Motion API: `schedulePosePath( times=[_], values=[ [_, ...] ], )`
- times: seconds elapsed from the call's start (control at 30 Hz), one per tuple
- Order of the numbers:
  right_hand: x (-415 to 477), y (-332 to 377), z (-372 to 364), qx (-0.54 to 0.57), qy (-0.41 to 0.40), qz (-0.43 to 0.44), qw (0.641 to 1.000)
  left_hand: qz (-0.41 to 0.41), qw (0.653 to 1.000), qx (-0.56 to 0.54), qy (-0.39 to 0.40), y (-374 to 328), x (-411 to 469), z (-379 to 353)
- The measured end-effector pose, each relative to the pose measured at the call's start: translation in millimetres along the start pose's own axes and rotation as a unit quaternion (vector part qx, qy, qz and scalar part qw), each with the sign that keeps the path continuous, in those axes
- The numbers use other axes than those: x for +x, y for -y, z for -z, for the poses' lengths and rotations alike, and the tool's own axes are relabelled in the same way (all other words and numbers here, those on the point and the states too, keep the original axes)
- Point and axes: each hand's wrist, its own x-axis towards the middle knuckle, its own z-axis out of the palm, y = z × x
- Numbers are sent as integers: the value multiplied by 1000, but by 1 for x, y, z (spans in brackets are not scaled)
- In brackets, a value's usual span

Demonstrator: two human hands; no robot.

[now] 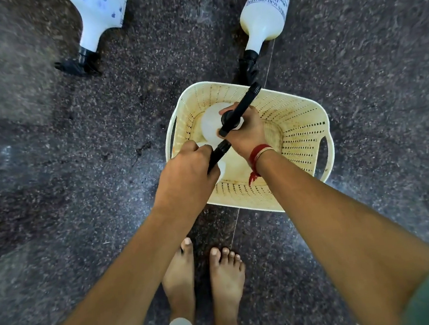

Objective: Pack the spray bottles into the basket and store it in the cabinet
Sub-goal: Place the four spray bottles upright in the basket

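A cream perforated plastic basket stands on the speckled floor in front of me. My right hand grips the neck of a white spray bottle with a black nozzle, standing upright in the basket's left part. My left hand is closed on the black sprayer head of a second white bottle, at the basket's near left wall. Two more white spray bottles stand on the floor: one just beyond the basket, another at the far left.
My bare feet stand just short of the basket. A thin seam line runs across the dark speckled stone floor under the basket. Open floor lies to the left and right. No cabinet is in view.
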Motion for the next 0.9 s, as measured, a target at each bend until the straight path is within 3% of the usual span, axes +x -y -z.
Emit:
schedulePosePath(
  times=[0.17,0.43,0.8,0.9],
  values=[
    [-3,-3,-4,7,-21,-15,1000,15,999,-11,31,6,-9,-5],
    [-12,-11,-19,106,-120,-76,984,-9,999,-18,26,11,-1,-6],
    [-13,-14,-7,60,-76,-24,995,-28,999,-10,20,15,1,-9],
    [-15,-15,-2,72,-18,-35,997,-31,999,29,24,16,-2,-3]
  ],
)
